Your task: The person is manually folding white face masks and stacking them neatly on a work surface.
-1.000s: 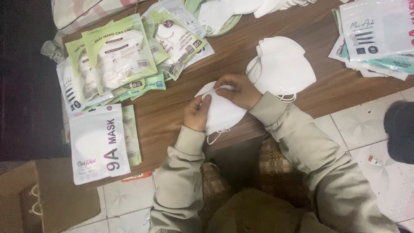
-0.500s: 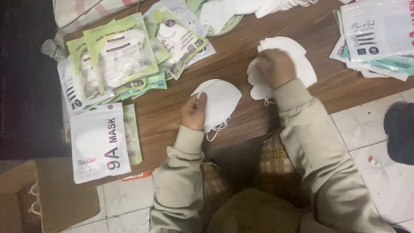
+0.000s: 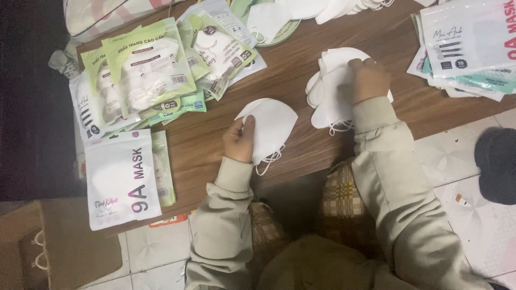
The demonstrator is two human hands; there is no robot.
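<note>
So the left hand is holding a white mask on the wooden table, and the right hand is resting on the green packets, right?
Not quite. The head view shows the right hand on a stack of white masks, not on green packets. The left hand does hold a white mask on the wooden table.

We've got flat mask packets all over the counter (image 3: 344, 156): a white pouch (image 3: 122, 180) at the near left edge, a fanned pile of green-and-clear pouches (image 3: 156, 70) behind it, and a stack of white and teal packets (image 3: 467, 45) at the far right corner.
</note>
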